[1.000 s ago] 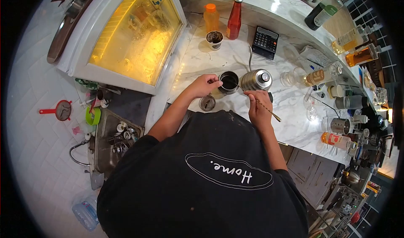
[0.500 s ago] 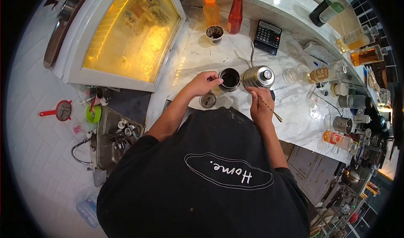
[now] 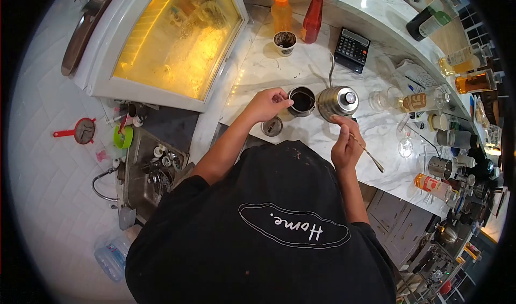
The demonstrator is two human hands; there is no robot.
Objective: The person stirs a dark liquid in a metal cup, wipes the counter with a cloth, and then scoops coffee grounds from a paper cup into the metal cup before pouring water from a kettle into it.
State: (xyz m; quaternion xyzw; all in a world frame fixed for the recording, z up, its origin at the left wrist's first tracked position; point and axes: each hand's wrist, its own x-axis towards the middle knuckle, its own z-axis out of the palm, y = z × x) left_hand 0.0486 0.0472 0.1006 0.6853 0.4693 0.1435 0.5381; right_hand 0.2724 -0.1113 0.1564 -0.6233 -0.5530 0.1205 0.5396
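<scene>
A metal cup (image 3: 305, 113) with dark liquid in it stands on the marble counter. At its left rim my left hand (image 3: 270, 105) is closed, thumb and fingers pinching the edge. My right hand (image 3: 347, 145) is closed around a long, thin bar spoon (image 3: 368, 154). The spoon's near end sticks out to the lower right, and its far part reaches over the cup; its tip is hidden. Beside the cup, a steel gooseneck kettle (image 3: 336, 101) sits close to my right fingers. A small round container with a metallic-looking top (image 3: 272, 126) lies below my left wrist.
Behind the cup are a paper cup with dark residue (image 3: 285, 43), an orange bottle (image 3: 281, 15), a red bottle (image 3: 312, 20) and a calculator (image 3: 352, 49). A lit display case (image 3: 177, 46) and a sink (image 3: 141, 164) are left. Bottles and glassware line the right.
The view has shifted slightly, moving the counter items right and down. My right hand has turned a little with the spoon, and my left hand remains at the cup's rim.
</scene>
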